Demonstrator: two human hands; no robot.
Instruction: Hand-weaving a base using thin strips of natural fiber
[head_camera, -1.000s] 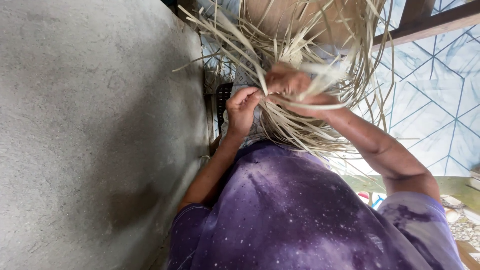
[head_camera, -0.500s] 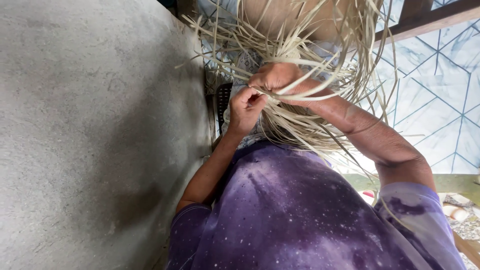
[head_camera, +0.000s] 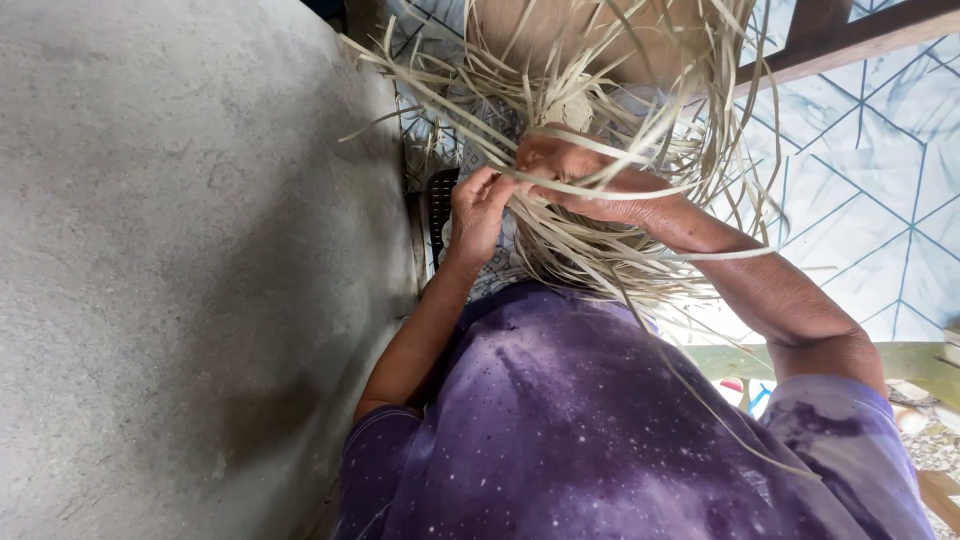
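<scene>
Grey concrete wall on your left, blue tiled floor on the right. Pale straw strands (head_camera: 600, 150) fan out before your chest; since a moment ago your left hand (head_camera: 478, 205) has stayed pinched on strands, right hand (head_camera: 585, 180) closed around them slightly lower.

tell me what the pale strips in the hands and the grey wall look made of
Pale strips: seemingly dried palm leaf or straw, matte; flat, thin, springy, splaying around the left hand and right hand.
Grey wall: probably cement render or concrete, rough and unpainted, with a mottled, grainy surface.
</scene>
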